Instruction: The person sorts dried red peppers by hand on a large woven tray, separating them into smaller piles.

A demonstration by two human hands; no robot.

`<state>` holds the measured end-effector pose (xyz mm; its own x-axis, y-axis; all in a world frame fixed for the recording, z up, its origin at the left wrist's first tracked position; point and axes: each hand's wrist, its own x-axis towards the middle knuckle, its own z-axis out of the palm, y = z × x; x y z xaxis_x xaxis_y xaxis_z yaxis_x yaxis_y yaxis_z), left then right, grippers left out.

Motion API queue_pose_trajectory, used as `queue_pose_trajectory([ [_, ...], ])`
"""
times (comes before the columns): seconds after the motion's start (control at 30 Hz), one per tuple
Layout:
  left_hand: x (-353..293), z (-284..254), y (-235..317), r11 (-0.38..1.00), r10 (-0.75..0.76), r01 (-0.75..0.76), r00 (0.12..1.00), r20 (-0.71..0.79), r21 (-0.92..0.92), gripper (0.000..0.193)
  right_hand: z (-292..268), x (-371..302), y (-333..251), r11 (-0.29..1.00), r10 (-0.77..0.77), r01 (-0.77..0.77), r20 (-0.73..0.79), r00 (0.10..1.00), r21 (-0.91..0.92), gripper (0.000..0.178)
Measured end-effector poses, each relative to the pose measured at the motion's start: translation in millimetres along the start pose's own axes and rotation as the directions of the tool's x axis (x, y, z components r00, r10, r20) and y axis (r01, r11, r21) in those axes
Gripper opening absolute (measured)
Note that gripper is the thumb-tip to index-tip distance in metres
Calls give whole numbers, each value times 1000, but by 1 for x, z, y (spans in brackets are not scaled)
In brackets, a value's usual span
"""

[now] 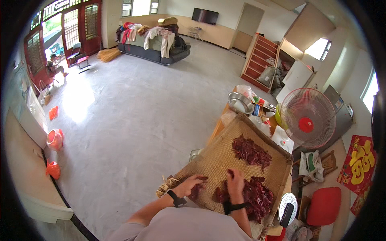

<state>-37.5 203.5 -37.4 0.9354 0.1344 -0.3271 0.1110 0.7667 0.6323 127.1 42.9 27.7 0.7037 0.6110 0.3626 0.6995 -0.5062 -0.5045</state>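
Observation:
A woven bamboo tray [209, 160] lies tilted in front of me, with dark red dried chilli peppers on it. One heap of dried chillies [251, 152] is toward the tray's far side; a larger near heap [259, 199] lies by my right wrist. My left hand [192, 185], over the tray's left edge, has its fingers curled around a dark chilli piece, with a few more below. My right hand [236, 184] is at the left side of the near heap, fingers bent and pinched on what looks like a chilli. Both wrists wear dark bands.
Beyond the tray, a table holds a metal basin [240, 103], bags and bottles. A fan with a red hub [306, 124] stands at the right, above a red stool [324, 206]. A round white dial scale [288, 209] is beside the tray. A clothes-covered sofa [152, 50] stands far off.

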Motion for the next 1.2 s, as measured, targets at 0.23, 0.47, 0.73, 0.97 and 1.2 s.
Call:
queue_pose_trajectory([
  [0.23, -5, 13, 1, 976, 70, -52, 995, -77, 211, 30, -17, -16, 43, 828, 287, -283, -68, 955, -484, 30],
  [0.47, -11, 29, 9, 902, 130, -95, 990, -55, 421, 24, 47, -33, -10, 969, -146, 69, 322, 935, 238, 36],
  [0.73, -24, 33, 13, 929, 138, -116, 990, -37, 352, 25, 36, -32, -38, 804, -236, -72, 427, 873, 591, 40],
  [0.97, -19, 23, 9, 949, 141, -121, 989, -49, 292, 24, -7, -17, 9, 981, 44, -83, 215, 976, 178, 28],
  [1.2, -6, 33, 4, 962, 252, -226, 951, -181, 153, 20, -24, -33, 20, 981, 152, -166, -131, 980, -104, 38],
])
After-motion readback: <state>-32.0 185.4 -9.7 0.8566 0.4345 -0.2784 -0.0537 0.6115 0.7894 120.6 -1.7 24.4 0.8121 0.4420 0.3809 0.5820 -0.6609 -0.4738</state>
